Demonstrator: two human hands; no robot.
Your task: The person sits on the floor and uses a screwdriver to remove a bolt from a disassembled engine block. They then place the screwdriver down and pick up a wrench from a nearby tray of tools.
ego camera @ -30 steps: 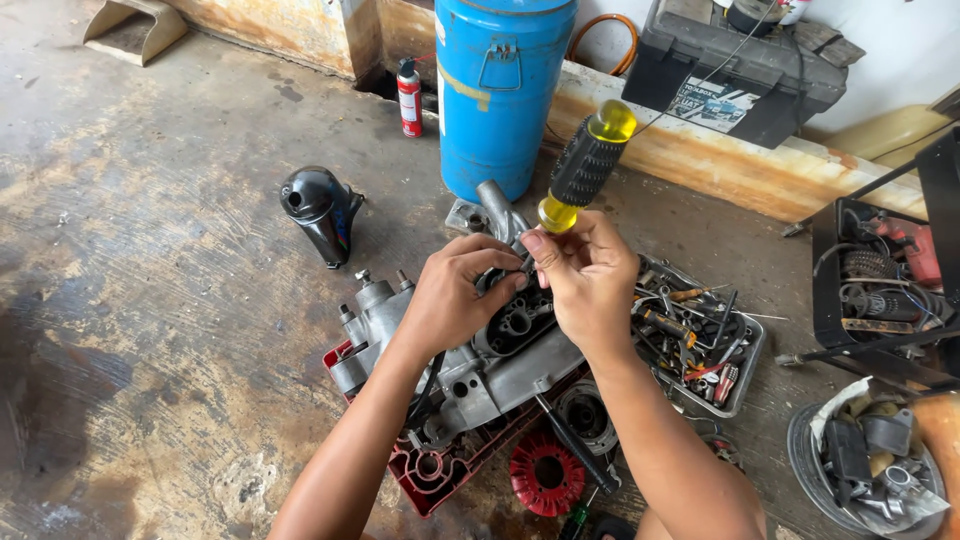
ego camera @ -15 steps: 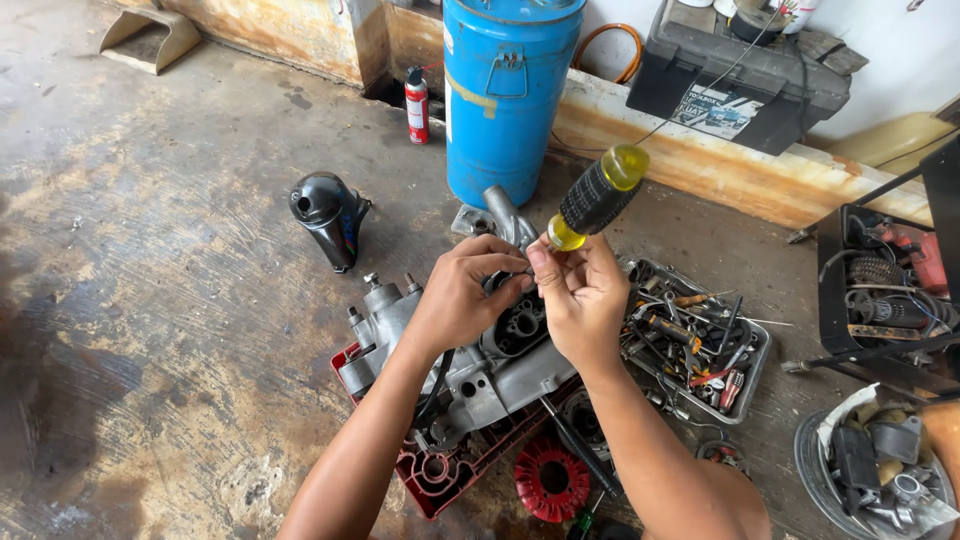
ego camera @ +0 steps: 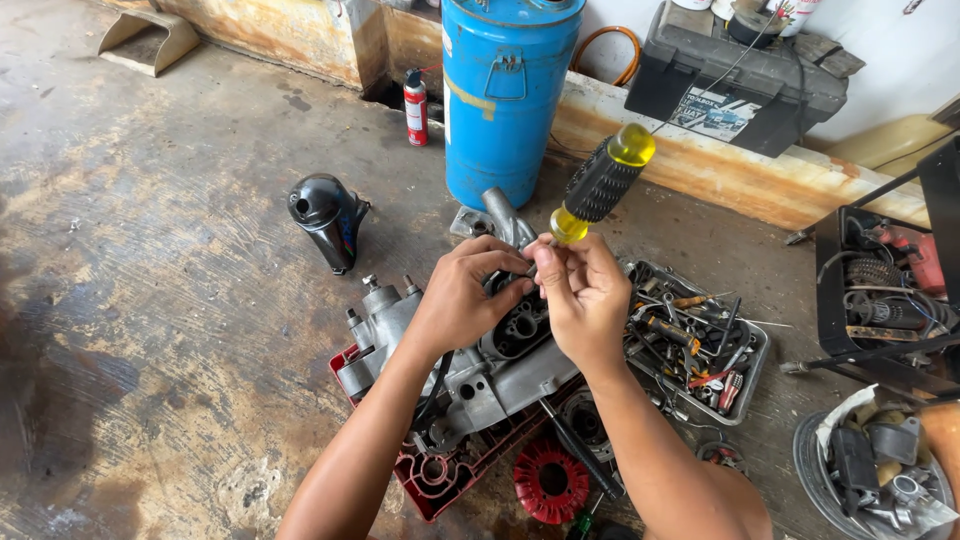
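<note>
My right hand (ego camera: 585, 300) grips a screwdriver with a yellow and black handle (ego camera: 603, 182); the handle points up and away, and the shaft is hidden behind my fingers. My left hand (ego camera: 462, 295) is pinched against the right hand's fingertips, just above a grey metal engine case (ego camera: 500, 375). Whether the left fingers hold a small part cannot be made out. The engine case rests on a red plastic tray (ego camera: 440, 480) on the concrete floor.
A blue metal drum (ego camera: 505, 95) stands behind the engine. A black curved cover (ego camera: 325, 215) and a red spray can (ego camera: 415, 107) lie at the left. A tray of tools (ego camera: 700, 345) is at the right, a red round part (ego camera: 550, 480) in front, a black toolbox (ego camera: 740, 80) on the ledge.
Both hands have stayed together over the engine case. The screwdriver handle has tipped a little further right and away. The view has shifted slightly.
</note>
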